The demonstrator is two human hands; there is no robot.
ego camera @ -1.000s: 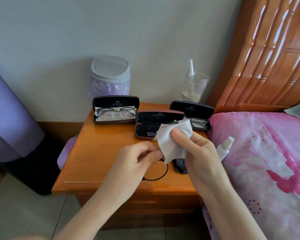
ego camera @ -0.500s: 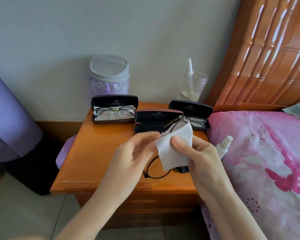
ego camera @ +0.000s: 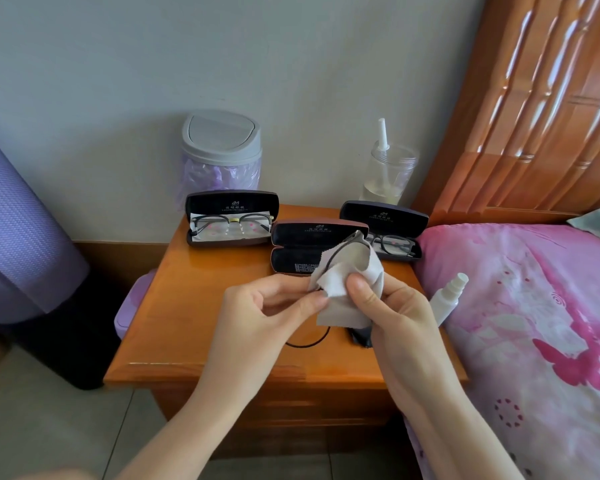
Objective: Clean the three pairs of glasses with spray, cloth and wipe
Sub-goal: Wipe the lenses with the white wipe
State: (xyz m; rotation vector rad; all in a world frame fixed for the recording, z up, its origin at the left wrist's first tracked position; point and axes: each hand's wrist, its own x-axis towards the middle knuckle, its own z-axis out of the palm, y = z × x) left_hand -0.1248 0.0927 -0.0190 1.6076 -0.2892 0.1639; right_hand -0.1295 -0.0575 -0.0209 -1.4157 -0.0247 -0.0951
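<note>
Three open cases [ego camera: 232,233], lid print [ego camera: 235,204] illegible, cloth [ego camera: 343,306] over glasses [ego camera: 307,345].

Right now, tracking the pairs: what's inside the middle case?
The middle case shows only dark lining and a printed label; the cloth covers its right end.

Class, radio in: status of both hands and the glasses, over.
Left grip pinches the glasses. Right grip pinches the cloth round them. Nothing in the way.

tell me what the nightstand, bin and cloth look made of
Nightstand: wood, likely varnished; orange grain with glossy reflections.
Bin: smooth matte grey plastic, judging by its moulded lid.
Cloth: soft pale fabric, perhaps microfibre; it drapes and creases, with a zigzag-cut edge.
</note>
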